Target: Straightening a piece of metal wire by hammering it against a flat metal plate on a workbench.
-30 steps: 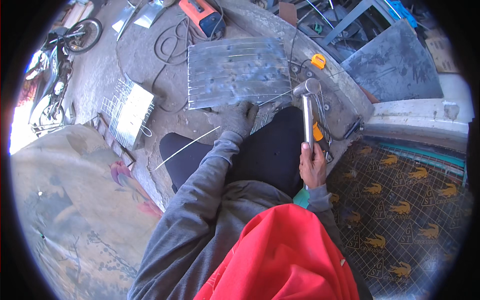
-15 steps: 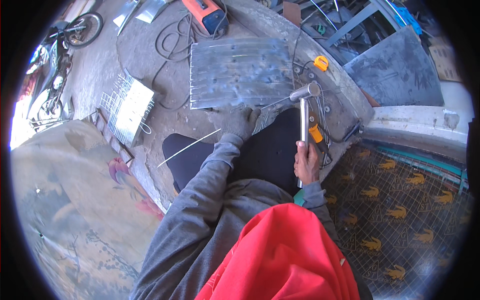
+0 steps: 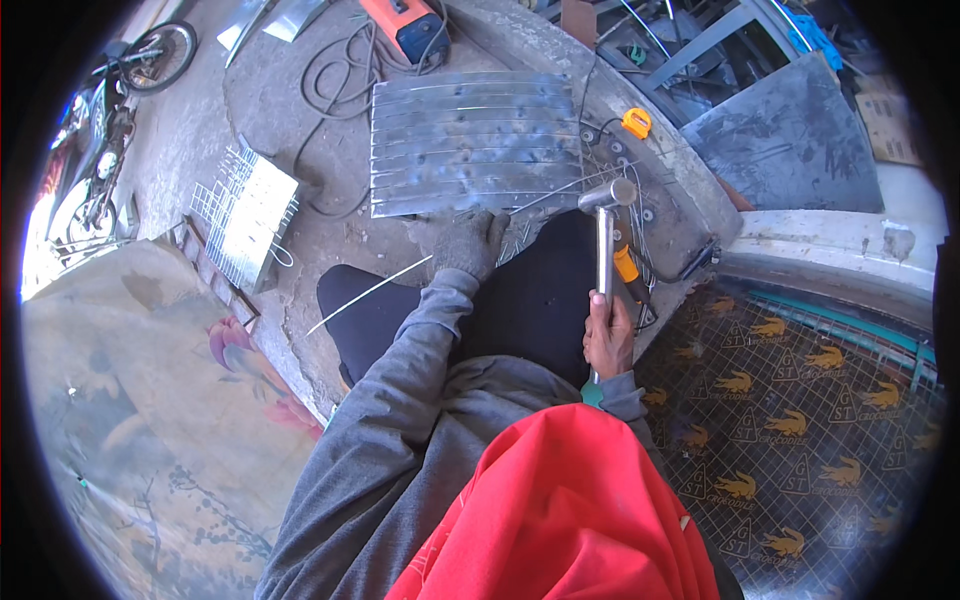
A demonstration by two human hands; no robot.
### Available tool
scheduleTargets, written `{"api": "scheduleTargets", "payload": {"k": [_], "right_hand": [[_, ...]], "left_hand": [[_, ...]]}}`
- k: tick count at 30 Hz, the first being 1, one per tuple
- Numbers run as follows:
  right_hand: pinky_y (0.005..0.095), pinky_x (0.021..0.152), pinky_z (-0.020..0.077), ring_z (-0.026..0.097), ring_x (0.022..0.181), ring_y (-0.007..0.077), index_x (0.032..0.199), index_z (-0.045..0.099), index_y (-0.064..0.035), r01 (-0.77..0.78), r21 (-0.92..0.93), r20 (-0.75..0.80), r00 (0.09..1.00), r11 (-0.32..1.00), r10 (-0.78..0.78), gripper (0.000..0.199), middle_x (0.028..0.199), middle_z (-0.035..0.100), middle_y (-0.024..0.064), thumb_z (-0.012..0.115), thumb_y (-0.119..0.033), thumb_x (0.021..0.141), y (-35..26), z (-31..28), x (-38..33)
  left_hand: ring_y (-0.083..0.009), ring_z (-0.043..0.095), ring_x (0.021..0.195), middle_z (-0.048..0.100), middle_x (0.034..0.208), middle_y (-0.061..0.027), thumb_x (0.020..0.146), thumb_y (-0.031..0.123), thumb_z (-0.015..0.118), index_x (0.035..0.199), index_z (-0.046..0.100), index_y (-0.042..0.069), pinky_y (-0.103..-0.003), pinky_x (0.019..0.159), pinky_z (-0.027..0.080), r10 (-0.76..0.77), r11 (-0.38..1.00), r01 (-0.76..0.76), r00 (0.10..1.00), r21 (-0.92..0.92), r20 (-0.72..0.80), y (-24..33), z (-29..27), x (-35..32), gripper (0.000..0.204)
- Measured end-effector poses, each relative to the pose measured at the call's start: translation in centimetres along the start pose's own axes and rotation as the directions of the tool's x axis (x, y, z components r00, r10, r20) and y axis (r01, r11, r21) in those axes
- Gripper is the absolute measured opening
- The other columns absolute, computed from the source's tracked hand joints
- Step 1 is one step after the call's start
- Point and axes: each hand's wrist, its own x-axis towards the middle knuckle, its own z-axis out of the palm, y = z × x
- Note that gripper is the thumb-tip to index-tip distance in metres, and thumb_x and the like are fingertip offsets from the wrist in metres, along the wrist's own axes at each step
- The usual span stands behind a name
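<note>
My left hand (image 3: 462, 245), in a grey glove, is closed at the near edge of a slatted metal panel (image 3: 475, 145) lying in front of me. A thin pale rod (image 3: 370, 293) slants out from under it over my left thigh; the hand appears to grip this rod, though the fingertips are hidden. My bare right hand (image 3: 608, 335) is wrapped around the handle of a silver metal hammer (image 3: 605, 245). The hammer points away from me, its round head apart from the panel, near the panel's near right corner.
An orange and dark welding machine (image 3: 405, 28) stands beyond the panel with coiled cable (image 3: 340, 85). Cut wire mesh (image 3: 235, 205) is at left. To the right are a yellow tape measure (image 3: 636, 122), a yellow-orange tool (image 3: 627, 263), loose wires and a dark sheet (image 3: 790, 140). A motorcycle (image 3: 110, 130) stands far left.
The hammer and my right hand have come slightly nearer to me. My left hand stays at the panel's edge. The whole view has shifted a little.
</note>
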Motion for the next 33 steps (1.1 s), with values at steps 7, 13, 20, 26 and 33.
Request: {"api": "scheduleTargets", "payload": {"k": [7, 13, 20, 26, 33], "right_hand": [[0.0215, 0.043, 0.033, 0.04, 0.049, 0.0033, 0.096, 0.056, -0.0075, 0.07, -0.075, 0.058, 0.996, 0.995, -0.066, 0.035, 0.063, 0.042, -0.005, 0.054, -0.042, 0.102, -1.6, 0.1, 0.7], [0.0218, 0.046, 0.0329, 0.04, 0.052, 0.0029, 0.109, 0.059, -0.0041, 0.288, -0.041, 0.057, 0.957, 0.957, -0.285, 0.037, 0.066, 0.044, -0.0046, 0.052, -0.04, 0.104, -6.7, 0.2, 0.2], [0.0238, 0.049, 0.0365, 0.043, 0.058, 0.005, 0.114, 0.058, -0.0003, 0.437, 0.05, -0.023, 0.9, 0.898, -0.436, 0.038, 0.072, 0.049, -0.001, 0.048, -0.036, 0.105, -6.5, 0.5, 0.9], [0.0336, 0.057, 0.0446, 0.055, 0.061, 0.0145, 0.102, 0.06, -0.0004, 0.215, -0.286, 0.008, 0.975, 0.934, -0.222, 0.045, 0.076, 0.058, 0.008, 0.047, -0.043, 0.104, -2.7, -0.8, 3.3], [0.0252, 0.036, 0.0342, 0.04, 0.041, 0.0066, 0.099, 0.056, -0.0018, 0.085, -0.153, -0.046, 0.995, 0.985, -0.093, 0.049, 0.057, 0.042, -0.0015, 0.046, -0.049, 0.103, -4.1, -0.3, 1.1]], "left_hand": [[-0.0362, 0.064, 0.099, 0.07, 0.102, -0.013, 0.098, 0.048, 0.049, 0.099, 0.071, 0.011, -0.056, 0.094, 0.039, 0.004, 1.0, -0.004, 1.0, -0.024, -0.003, -0.2, -0.3, 0.0, 0.043], [-0.0366, 0.064, 0.1, 0.07, 0.103, -0.0137, 0.098, 0.047, 0.049, 0.099, 0.071, 0.009, -0.053, 0.097, 0.04, -0.036, 0.993, 0.037, 0.999, -0.117, 0.007, -0.7, 0.3, 0.0, 0.044], [-0.0393, 0.063, 0.103, 0.069, 0.106, -0.0167, 0.099, 0.048, 0.049, 0.103, 0.07, 0.007, -0.049, 0.092, 0.047, 0.041, 0.999, -0.04, 0.996, 0.012, -0.074, -1.4, 1.3, 0.0, 0.046], [-0.0396, 0.062, 0.106, 0.068, 0.11, -0.0184, 0.099, 0.05, 0.047, 0.109, 0.069, 0.008, -0.05, 0.095, 0.046, -0.062, 0.998, 0.062, 0.996, -0.001, 0.07, -1.4, -0.4, 0.1, 0.048], [-0.0409, 0.062, 0.108, 0.067, 0.114, -0.0212, 0.099, 0.053, 0.044, 0.117, 0.067, 0.009, -0.048, 0.095, 0.047, -0.06, 0.997, 0.049, 0.979, 0.058, 0.197, -1.0, -1.9, 0.6, 0.053]]}}
